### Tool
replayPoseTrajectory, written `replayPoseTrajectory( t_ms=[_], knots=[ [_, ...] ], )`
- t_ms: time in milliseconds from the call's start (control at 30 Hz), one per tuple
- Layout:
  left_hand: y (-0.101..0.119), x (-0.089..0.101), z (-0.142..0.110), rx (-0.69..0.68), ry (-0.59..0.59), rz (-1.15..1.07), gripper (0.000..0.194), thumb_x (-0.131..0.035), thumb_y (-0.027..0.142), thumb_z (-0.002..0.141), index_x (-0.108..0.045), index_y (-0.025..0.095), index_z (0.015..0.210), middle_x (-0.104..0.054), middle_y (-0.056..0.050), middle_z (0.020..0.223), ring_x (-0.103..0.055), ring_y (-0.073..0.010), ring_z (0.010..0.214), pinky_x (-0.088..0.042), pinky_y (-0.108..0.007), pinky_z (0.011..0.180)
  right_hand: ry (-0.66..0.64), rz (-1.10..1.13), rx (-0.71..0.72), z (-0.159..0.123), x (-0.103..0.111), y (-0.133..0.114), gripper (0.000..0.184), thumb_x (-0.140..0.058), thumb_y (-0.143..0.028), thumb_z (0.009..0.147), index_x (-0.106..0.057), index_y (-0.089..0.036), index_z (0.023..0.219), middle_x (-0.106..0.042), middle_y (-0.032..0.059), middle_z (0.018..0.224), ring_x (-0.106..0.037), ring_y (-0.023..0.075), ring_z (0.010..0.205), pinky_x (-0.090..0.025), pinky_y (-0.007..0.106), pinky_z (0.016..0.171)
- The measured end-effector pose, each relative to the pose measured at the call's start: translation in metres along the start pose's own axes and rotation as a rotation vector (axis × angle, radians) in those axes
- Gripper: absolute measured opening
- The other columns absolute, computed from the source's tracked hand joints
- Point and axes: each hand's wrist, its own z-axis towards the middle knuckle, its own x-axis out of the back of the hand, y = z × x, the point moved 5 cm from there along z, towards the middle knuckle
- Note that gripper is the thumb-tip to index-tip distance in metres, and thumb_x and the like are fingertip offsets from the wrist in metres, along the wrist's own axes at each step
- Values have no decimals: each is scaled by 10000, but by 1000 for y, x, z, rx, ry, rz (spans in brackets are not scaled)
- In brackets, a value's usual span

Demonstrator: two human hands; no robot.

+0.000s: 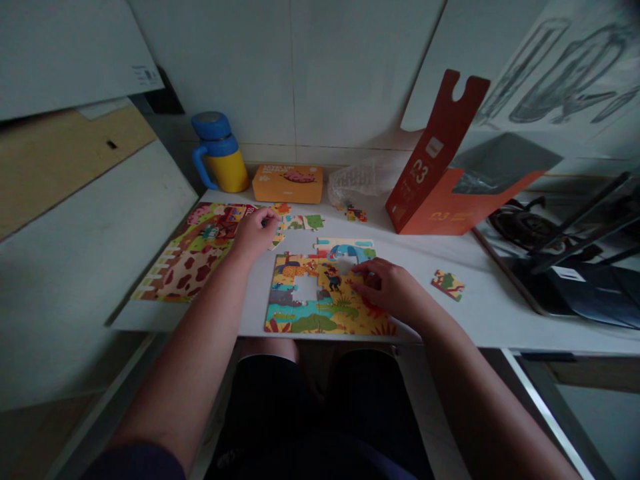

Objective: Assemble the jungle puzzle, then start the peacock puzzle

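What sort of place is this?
Probably a kitchen: what looks like a gas burner at the right, a pale tiled wall behind, and a white counter, here bearing a partly assembled jigsaw.

Right hand (389, 283) at the incomplete jigsaw (325, 323), left hand (256, 232) beside loose pieces (314, 222).

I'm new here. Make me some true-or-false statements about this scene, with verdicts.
1. The right hand is over the puzzle. True.
2. Both hands are over the puzzle. False: the left hand is beyond its far-left corner.
3. The puzzle has no gaps. False: table shows through it.
4. The flask stands left of the orange box. True.
5. The flask is all red. False: it is blue and yellow.
6. A loose piece lies right of the right hand. True.
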Motion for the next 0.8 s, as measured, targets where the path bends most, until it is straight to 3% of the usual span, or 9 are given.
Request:
replayPoseTrajectory(
  t_ms=[367,600,700,800],
  knots=[
    [-6,-1,1,-3,13,-28,114,-663,241,890,-776,251,882,-812,-46,960,-692,-238,855,-518,-334,834,-9,-22,49,1,-6,1,268,-765,-247,920,-793,-235,1186,-722,120,1212,-718,255,1053,-558,390,978],
    [-20,-6,6,66,3,-261,222,-637,349,946,-817,245,1022,-825,-55,1081,-732,-235,1007,-552,-321,909,-53,-49,52,2,-6,0,236,-752,-234,929,-772,-233,1164,-733,113,1185,-718,250,1024,-551,361,927],
    [-22,-8,5,104,-11,-320,232,-662,397,949,-811,237,1028,-821,-65,1061,-731,-236,995,-565,-313,866,-96,-75,49,6,-3,0,245,-767,-255,920,-772,-222,1163,-743,110,1143,-710,230,937,-538,336,841],
    [-16,-13,1,98,-104,-374,252,-716,421,925,-789,226,1068,-802,-69,1021,-717,-216,918,-560,-288,778,-125,-78,28,14,4,-4,275,-817,-321,890,-780,-222,1143,-764,87,1055,-693,211,843,-513,320,760]
  ],
)
